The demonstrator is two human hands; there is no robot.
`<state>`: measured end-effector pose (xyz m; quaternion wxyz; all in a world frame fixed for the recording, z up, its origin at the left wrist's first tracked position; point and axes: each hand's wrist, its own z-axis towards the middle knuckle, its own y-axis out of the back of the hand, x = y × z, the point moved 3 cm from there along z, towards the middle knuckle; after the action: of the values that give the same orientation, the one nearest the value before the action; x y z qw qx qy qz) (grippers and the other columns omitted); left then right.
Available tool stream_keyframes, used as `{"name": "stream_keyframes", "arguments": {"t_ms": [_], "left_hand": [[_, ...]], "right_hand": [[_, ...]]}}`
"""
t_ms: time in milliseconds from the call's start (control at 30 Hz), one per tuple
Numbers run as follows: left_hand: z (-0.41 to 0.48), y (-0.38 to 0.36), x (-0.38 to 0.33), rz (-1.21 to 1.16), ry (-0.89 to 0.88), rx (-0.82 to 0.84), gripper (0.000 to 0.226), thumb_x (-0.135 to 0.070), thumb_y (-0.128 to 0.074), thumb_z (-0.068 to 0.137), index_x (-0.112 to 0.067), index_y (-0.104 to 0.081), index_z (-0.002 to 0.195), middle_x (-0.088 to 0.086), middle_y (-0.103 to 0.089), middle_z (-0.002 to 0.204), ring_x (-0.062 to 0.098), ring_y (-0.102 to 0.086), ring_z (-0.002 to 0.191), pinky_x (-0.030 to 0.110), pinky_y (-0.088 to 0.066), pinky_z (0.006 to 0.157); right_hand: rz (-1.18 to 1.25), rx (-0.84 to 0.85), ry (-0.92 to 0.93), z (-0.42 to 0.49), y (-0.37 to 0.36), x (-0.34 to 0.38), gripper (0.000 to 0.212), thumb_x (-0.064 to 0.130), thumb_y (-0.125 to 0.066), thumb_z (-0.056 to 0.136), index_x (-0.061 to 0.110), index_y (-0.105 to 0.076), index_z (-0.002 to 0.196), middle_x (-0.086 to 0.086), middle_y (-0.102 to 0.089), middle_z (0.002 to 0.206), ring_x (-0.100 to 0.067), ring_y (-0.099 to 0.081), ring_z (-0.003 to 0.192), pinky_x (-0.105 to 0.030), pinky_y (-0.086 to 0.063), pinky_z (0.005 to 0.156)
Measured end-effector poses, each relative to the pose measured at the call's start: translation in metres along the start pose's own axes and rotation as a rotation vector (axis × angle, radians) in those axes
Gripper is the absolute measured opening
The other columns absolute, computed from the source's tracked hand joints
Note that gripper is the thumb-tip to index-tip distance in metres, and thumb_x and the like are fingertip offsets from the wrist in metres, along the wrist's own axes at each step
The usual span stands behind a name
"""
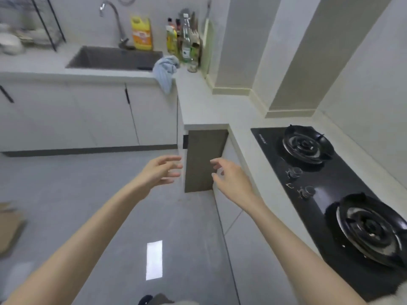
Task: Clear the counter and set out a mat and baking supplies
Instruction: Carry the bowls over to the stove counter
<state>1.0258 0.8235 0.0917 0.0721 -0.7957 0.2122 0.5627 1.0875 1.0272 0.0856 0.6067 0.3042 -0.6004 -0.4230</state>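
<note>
Two hands, both empty: left hand and right hand, fingers spread and loosely curved, held apart in the air in front of a dark panel under the counter's corner.

Counter: pale, L-shaped, running from the sink at the back to the two-burner gas hob at right.

On it:
- one blue cloth, draped over the edge beside the sink
- one yellow jug, by the faucet
- a cluster of bottles, in the corner
- a dish rack with bowls, far left

Cardboard: on the floor, lower left.
</note>
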Motion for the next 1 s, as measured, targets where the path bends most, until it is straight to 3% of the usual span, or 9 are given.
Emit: {"name": "stream_keyframes", "arguments": {"t_ms": [300, 600, 767, 1000], "left_hand": [[-0.015, 0.248, 0.022, -0.001, 0.007, -0.314, 0.029, -0.015, -0.046, 0.097, -0.021, -0.058, 0.123, 0.001, -0.064, 0.116, 0.012, -0.065, 0.093, 0.021, -0.051, 0.075], [-0.004, 0.431, 0.034, -0.135, 0.027, -0.589, 0.021, -0.019, -0.050, 0.097, -0.026, -0.060, 0.114, -0.002, -0.066, 0.112, 0.015, -0.067, 0.095, 0.028, -0.052, 0.082], [0.048, 0.530, 0.023, -0.154, 0.026, -0.680, 0.023, -0.020, -0.052, 0.096, -0.024, -0.060, 0.117, -0.004, -0.066, 0.111, 0.014, -0.067, 0.094, 0.028, -0.053, 0.084], [0.126, 0.664, 0.001, -0.254, 0.056, -0.754, 0.022, -0.017, -0.055, 0.094, -0.024, -0.063, 0.114, -0.001, -0.068, 0.111, 0.018, -0.066, 0.096, 0.037, -0.052, 0.093]], "right_hand": [[0.104, 0.177, 0.245, 0.120, -0.118, 0.203, 0.038, 0.025, -0.054, 0.091, 0.027, -0.051, 0.129, 0.008, -0.059, 0.119, -0.014, -0.057, 0.102, -0.034, -0.049, 0.083], [0.150, 0.270, 0.489, 0.241, -0.210, 0.362, 0.037, 0.025, -0.055, 0.090, 0.026, -0.054, 0.126, 0.006, -0.062, 0.119, -0.014, -0.060, 0.104, -0.033, -0.049, 0.086], [0.175, 0.301, 0.542, 0.335, -0.265, 0.436, 0.037, 0.025, -0.055, 0.089, 0.028, -0.053, 0.126, 0.009, -0.061, 0.119, -0.012, -0.059, 0.096, -0.032, -0.049, 0.083], [0.181, 0.362, 0.592, 0.466, -0.322, 0.525, 0.039, 0.025, -0.054, 0.090, 0.026, -0.052, 0.129, 0.006, -0.060, 0.121, -0.016, -0.058, 0.103, -0.034, -0.049, 0.087]]}}
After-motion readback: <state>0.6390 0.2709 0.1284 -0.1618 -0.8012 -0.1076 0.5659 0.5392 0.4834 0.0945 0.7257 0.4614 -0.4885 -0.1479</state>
